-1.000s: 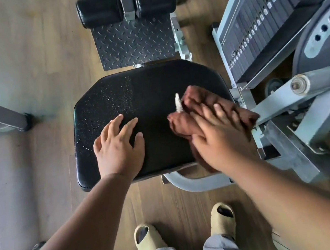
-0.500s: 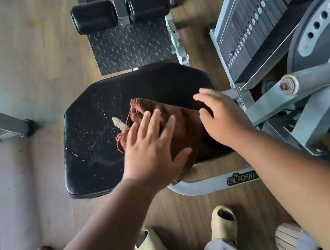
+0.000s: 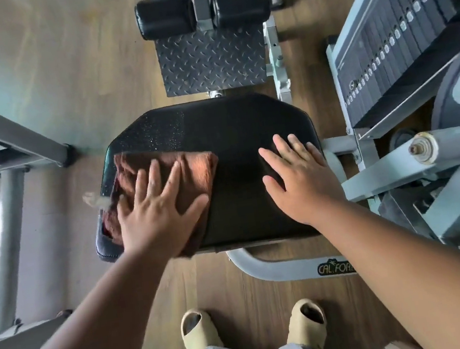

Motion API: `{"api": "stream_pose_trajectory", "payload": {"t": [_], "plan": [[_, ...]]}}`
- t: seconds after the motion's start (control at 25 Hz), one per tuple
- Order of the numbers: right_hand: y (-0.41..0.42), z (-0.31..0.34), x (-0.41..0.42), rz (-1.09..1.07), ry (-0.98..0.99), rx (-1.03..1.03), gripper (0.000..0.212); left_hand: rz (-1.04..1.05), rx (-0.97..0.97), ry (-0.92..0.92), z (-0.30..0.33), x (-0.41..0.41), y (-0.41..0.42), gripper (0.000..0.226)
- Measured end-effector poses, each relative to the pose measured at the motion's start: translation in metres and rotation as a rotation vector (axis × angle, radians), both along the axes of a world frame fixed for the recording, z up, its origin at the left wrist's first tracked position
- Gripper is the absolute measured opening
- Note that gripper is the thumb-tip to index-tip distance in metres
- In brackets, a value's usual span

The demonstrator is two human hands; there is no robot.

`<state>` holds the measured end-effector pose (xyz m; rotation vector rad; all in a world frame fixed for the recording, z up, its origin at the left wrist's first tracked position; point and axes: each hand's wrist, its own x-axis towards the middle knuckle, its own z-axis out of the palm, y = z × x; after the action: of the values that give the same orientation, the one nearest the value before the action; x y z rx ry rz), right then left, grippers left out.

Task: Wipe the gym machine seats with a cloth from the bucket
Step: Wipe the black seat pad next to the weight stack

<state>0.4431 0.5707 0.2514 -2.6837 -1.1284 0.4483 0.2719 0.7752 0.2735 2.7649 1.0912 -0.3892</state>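
The seat (image 3: 234, 131) is bare between the cloth (image 3: 189, 168) on its left part and the right hand (image 3: 297, 176) near its right edge, and across its far strip. Right of it stand a grey arm (image 3: 386, 169) and the weight stack (image 3: 398, 29), close by. Beyond lie a footplate (image 3: 211, 60) and rollers (image 3: 204, 10). Left, bare floor (image 3: 59, 80) runs to a frame (image 3: 2, 139), probably another machine.
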Motion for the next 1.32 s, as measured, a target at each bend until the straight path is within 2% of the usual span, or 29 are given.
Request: {"api": "stream_pose_trajectory", "payload": {"t": [0.08,0.16,0.24,0.28,0.4,0.48,0.52,0.56,0.64,0.72,0.76,0.88,1.04,1.12,1.24,1.32], "plan": [[0.002,-0.001,-0.001,0.023,-0.029,-0.056,0.057,0.021,-0.045,-0.021,0.001,0.03,-0.004,0.081],[0.001,0.0,0.001,0.015,-0.03,-0.054,0.06,-0.14,-0.048,-0.045,-0.002,0.03,-0.025,0.078],[0.002,-0.002,0.003,0.023,-0.036,-0.064,0.061,-0.281,-0.001,-0.051,-0.002,-0.013,-0.029,0.075],[0.002,-0.002,0.002,0.027,-0.044,-0.084,0.061,-0.262,0.038,-0.049,0.0,-0.041,-0.022,0.074],[0.006,-0.002,0.002,0.017,-0.048,-0.184,0.061,0.062,0.005,-0.016,0.002,-0.074,0.031,0.074],[0.016,-0.002,0.007,0.009,-0.043,-0.254,0.06,0.25,-0.07,-0.05,-0.004,-0.042,0.061,0.075],[0.024,-0.003,0.009,-0.003,-0.041,-0.271,0.061,0.28,-0.079,-0.057,-0.007,-0.016,0.067,0.077],[0.03,-0.005,0.011,-0.019,-0.045,-0.274,0.063,0.251,-0.082,-0.055,-0.007,0.008,0.064,0.078],[0.035,-0.009,0.012,-0.046,-0.071,-0.247,0.067,0.033,-0.052,-0.079,-0.011,0.025,0.037,0.078],[0.035,-0.01,0.01,-0.049,-0.087,-0.23,0.072,-0.196,-0.037,-0.079,-0.01,-0.011,0.008,0.072],[0.034,-0.01,0.01,-0.049,-0.089,-0.235,0.073,-0.232,-0.001,-0.081,-0.007,-0.039,0.003,0.069],[0.035,-0.01,0.009,-0.057,-0.099,-0.253,0.073,-0.114,0.008,-0.007,-0.005,-0.066,0.041,0.067],[0.037,-0.009,0.008,-0.067,-0.108,-0.237,0.073,0.165,-0.152,-0.053,-0.008,0.02,0.099,0.071],[0.036,-0.009,0.007,-0.066,-0.102,-0.233,0.073,0.098,-0.103,-0.031,-0.009,0.035,0.089,0.07],[0.036,-0.005,0.008,-0.058,-0.087,-0.229,0.072,-0.209,-0.026,-0.038,-0.004,-0.026,0.043,0.064],[0.036,-0.004,0.009,-0.049,-0.08,-0.226,0.071,-0.246,-0.014,-0.01,-0.001,-0.059,0.04,0.06]]}}
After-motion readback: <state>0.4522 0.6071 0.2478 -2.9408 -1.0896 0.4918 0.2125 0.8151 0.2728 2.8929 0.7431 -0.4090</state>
